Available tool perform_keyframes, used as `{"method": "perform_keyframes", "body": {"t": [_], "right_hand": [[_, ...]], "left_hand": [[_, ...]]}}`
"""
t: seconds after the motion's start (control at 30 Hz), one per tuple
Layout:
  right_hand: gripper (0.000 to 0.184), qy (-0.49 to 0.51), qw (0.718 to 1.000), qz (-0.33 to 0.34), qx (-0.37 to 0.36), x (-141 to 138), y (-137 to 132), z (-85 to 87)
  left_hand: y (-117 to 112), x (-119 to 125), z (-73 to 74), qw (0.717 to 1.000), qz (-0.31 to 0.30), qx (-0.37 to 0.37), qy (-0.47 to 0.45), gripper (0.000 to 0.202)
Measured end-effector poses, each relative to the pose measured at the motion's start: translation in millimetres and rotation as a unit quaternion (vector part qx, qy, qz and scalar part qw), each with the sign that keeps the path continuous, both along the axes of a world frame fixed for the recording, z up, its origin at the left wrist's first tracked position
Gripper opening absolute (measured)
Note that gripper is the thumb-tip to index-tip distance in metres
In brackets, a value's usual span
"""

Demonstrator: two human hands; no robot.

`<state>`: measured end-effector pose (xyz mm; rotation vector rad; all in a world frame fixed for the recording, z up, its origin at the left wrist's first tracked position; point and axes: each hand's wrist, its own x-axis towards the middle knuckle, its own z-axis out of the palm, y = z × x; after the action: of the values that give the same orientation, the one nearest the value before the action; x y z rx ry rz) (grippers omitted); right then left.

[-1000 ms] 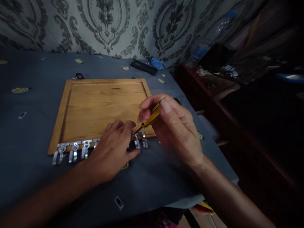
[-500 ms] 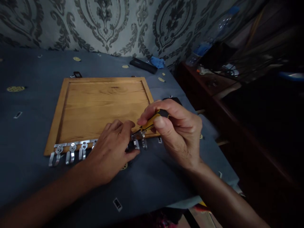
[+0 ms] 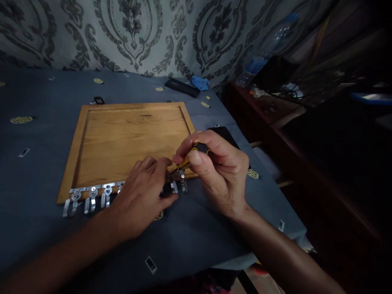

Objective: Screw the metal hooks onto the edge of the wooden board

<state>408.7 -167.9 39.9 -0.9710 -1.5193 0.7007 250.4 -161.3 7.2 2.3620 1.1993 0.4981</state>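
Note:
A framed wooden board (image 3: 128, 139) lies flat, with a metal hook rail (image 3: 93, 192) along its near edge; several silver hooks hang off that edge. My right hand (image 3: 219, 171) is closed around a yellow and black screwdriver (image 3: 183, 163). Its shaft slants down and left to the rail, close to one of the right-hand hooks (image 3: 174, 187). Over the middle of the rail rests my left hand (image 3: 145, 192), fingers bent on the board's near edge beside the screwdriver tip. It hides part of the rail, and what its fingertips grip cannot be made out.
The board lies on a dark blue patterned cloth (image 3: 101, 257). Beyond it are a black case (image 3: 183, 87) and a blue crumpled cloth (image 3: 200, 83). A dark flat object (image 3: 225, 134) sits behind my right hand. At right stands a brown wooden ledge (image 3: 260, 108) with a plastic bottle (image 3: 254, 67).
My right hand and the screwdriver have shifted slightly left, with the handle turned a little. My left hand stays on the rail. The whole view has shifted slightly.

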Motion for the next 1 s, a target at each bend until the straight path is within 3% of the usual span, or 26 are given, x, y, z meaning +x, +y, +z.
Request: {"method": "perform_keyframes", "body": {"t": [0.37,0.6,0.73,1.0], "right_hand": [[0.011,-0.006,0.999,0.007,0.044,0,2,-2.4],[0.022,-0.021,0.997,-0.004,0.079,6,4,-8.5],[0.020,-0.029,0.994,0.001,0.107,7,3,-3.7],[0.018,0.039,0.991,-0.078,0.098,9,-3,7.3]], "left_hand": [[1,-1,-0.4,1.000,-0.010,-0.007,0.009,0.040],[1,1,5.5,1.000,0.006,-0.019,0.022,0.045],[1,1,6.6,0.999,0.001,-0.018,0.030,0.039],[1,0,4.0,1.000,0.002,-0.004,0.019,0.040]]}}
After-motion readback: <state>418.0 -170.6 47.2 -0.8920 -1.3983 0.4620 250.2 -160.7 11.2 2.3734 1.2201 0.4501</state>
